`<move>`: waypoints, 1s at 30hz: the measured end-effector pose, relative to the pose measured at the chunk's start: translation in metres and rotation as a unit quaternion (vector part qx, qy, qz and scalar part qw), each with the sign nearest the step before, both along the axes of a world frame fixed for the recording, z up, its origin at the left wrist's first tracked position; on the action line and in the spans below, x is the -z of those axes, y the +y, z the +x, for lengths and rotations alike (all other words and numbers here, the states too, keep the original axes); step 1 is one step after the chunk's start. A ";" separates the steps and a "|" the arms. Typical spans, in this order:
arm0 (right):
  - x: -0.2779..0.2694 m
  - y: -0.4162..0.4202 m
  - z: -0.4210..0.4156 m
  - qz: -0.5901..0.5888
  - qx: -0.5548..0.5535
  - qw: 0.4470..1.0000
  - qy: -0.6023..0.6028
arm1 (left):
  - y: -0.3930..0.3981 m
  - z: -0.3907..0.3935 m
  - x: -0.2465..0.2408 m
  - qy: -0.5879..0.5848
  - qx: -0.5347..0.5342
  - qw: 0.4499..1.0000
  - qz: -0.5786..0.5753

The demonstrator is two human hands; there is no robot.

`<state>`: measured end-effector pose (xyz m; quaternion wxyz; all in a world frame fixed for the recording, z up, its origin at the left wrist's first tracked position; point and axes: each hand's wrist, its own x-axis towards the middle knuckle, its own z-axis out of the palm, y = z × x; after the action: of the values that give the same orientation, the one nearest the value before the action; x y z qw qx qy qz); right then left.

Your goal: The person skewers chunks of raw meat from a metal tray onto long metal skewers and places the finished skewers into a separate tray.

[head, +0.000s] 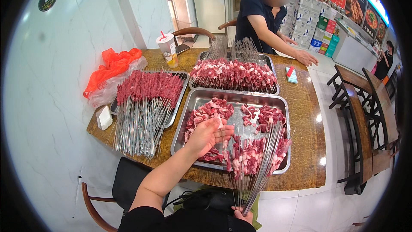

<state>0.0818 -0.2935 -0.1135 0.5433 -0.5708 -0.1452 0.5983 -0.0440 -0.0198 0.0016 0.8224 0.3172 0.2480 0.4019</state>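
Over the near metal tray (175, 135), my left hand (209, 135) pinches a pale piece of meat (220, 123) between thumb and finger, the other fingers extended. Low in the view, my right hand (243, 216) grips a bundle of metal skewers (265, 161) by their lower ends; the upper ends reach over the tray. Raw meat pieces (210, 111) lie heaped in the tray at the left and back right. Threaded meat (248, 154) lies along its near right part, partly behind the bundle.
Left is a tray of finished skewers (149, 90), beside red plastic bags (112, 66) and a white box (104, 117). Behind the near tray stand another tray of skewers (235, 74), a drink cup (168, 50) and a phone (182, 49). A person (262, 22) sits across the table (305, 109).
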 end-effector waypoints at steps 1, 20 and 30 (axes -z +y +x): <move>0.000 -0.001 0.000 -0.002 -0.001 1.000 0.002 | -0.002 0.004 -0.001 0.009 -0.011 1.000 0.011; -0.006 0.002 -0.001 -0.002 -0.003 1.000 -0.001 | -0.067 0.010 0.034 0.040 -0.056 0.998 -0.004; 0.011 -0.002 0.001 0.061 -0.014 0.998 0.009 | -0.008 -0.045 0.033 0.592 0.090 0.470 0.649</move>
<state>0.0827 -0.2956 -0.1247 0.5701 -0.5291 -0.1843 0.6009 -0.0889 -0.0275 -0.0315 0.0696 0.9427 0.3143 0.0880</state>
